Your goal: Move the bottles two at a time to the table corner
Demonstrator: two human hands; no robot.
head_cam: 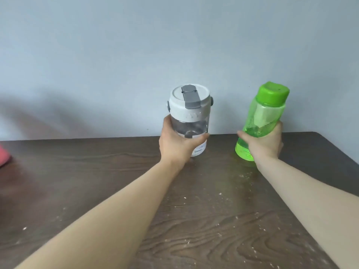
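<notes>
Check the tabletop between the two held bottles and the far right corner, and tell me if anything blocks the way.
Nothing visible does. The right hand holds the green bottle, the left hand the clear bottle; the table toward that corner is bare.

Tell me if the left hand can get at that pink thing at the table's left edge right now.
Probably not yet: the left hand is closed around the clear bottle, and the pink thing lies far off to its left.
</notes>
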